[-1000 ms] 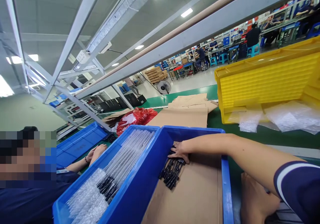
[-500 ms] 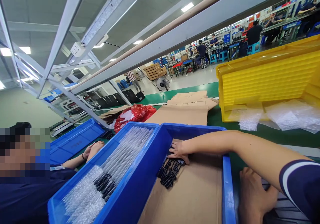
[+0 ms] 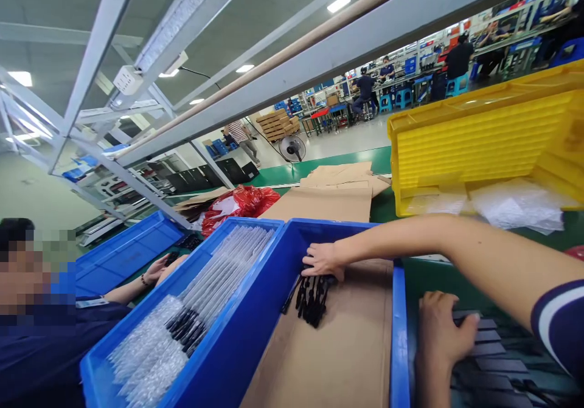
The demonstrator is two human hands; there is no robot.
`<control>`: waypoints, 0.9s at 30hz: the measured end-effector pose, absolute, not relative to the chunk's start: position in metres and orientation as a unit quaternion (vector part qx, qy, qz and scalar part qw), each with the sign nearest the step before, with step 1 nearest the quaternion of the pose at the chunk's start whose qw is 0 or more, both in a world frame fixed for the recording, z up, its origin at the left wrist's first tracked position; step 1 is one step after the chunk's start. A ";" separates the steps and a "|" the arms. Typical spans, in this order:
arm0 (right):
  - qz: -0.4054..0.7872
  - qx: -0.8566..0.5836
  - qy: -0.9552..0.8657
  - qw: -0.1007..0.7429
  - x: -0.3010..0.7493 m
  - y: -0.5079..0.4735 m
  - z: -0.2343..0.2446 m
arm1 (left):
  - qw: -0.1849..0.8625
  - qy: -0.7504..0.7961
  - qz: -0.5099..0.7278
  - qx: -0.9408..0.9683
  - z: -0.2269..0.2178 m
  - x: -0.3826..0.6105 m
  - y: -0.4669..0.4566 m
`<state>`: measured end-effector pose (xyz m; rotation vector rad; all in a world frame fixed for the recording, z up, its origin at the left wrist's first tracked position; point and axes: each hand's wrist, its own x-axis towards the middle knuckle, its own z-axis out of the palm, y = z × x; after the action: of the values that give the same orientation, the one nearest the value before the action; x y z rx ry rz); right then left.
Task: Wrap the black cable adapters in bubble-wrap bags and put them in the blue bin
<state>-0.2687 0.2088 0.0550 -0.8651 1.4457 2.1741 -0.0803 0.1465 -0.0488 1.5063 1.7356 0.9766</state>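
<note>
My right hand [image 3: 323, 259] reaches across into a blue bin [image 3: 399, 335] lined with cardboard. Its fingers and thumb close over the upper end of a bunch of slim black cable-like parts [image 3: 313, 298], whose lower ends fan out on the cardboard. Outside the bin, at the lower right, my left hand [image 3: 440, 326] rests palm down on the green tabletop, thumb apart from the fingers, with nothing visible in it. Beside its thumb lie several flat dark pieces [image 3: 490, 348] in a row, partly blurred.
A second blue bin [image 3: 93, 365] to the left holds bubble-wrapped sleeves [image 3: 228, 262] with black parts. A yellow bin [image 3: 479, 146] and clear bags [image 3: 515, 204] stand at right. Cardboard [image 3: 319, 201] and red plastic [image 3: 239, 207] lie behind. A co-worker [image 3: 50, 329] sits left.
The black bunch has swung more upright in the view, its lower ends gathered closer together under my right hand. My left hand has shifted slightly left, showing more flat pieces. The view has turned slightly.
</note>
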 end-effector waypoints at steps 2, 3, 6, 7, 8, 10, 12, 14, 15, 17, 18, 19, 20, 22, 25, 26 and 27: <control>0.987 -0.144 0.040 0.052 -0.249 0.225 0.078 | 0.299 0.664 0.409 0.550 -0.052 -0.080 0.148; 0.982 -0.050 -0.178 -0.028 -0.237 0.236 0.090 | 0.293 0.662 0.426 0.542 -0.054 -0.080 0.149; 0.861 0.067 -0.500 -0.059 -0.181 0.267 0.127 | 0.286 0.650 0.464 0.529 -0.054 -0.081 0.152; 0.791 0.083 -0.606 -0.020 -0.156 0.276 0.137 | 0.284 0.650 0.476 0.521 -0.053 -0.081 0.152; 0.645 0.097 -0.757 0.053 -0.128 0.283 0.145 | 0.280 0.648 0.493 0.509 -0.051 -0.081 0.152; 0.380 0.059 -0.903 0.193 -0.068 0.292 0.148 | 0.276 0.634 0.539 0.480 -0.049 -0.080 0.151; 0.287 -0.017 -0.918 0.275 -0.008 0.292 0.136 | 0.283 0.595 0.592 0.464 -0.045 -0.077 0.149; 0.330 -0.087 -0.890 0.302 0.043 0.285 0.113 | 0.311 0.537 0.621 0.478 -0.039 -0.072 0.148; 0.361 -0.115 -0.874 0.303 0.063 0.280 0.099 | 0.330 0.510 0.624 0.492 -0.034 -0.070 0.148; 0.416 -0.152 -0.845 0.299 0.091 0.269 0.072 | 0.370 0.470 0.610 0.520 -0.021 -0.065 0.153; 0.440 -0.158 -0.832 0.298 0.098 0.264 0.061 | 0.387 0.457 0.597 0.534 -0.013 -0.063 0.157; 0.466 -0.156 -0.817 0.301 0.102 0.261 0.051 | 0.400 0.445 0.581 0.552 -0.004 -0.060 0.162; 0.493 -0.147 -0.801 0.308 0.103 0.258 0.043 | 0.411 0.434 0.561 0.573 0.004 -0.058 0.167; 0.541 -0.120 -0.766 0.326 0.100 0.257 0.032 | 0.424 0.423 0.515 0.613 0.019 -0.057 0.178; 0.580 -0.089 -0.728 0.354 0.088 0.264 0.023 | 0.425 0.445 0.458 0.641 0.032 -0.062 0.191; 0.583 -0.079 -0.724 0.360 0.084 0.267 0.020 | 0.424 0.456 0.447 0.642 0.033 -0.065 0.194; 0.584 -0.071 -0.723 0.363 0.080 0.271 0.017 | 0.421 0.464 0.439 0.643 0.033 -0.070 0.197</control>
<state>0.0796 0.2707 0.0172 -0.1837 -1.8603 1.5031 -0.0699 0.1970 0.0330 1.6115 1.1634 1.1003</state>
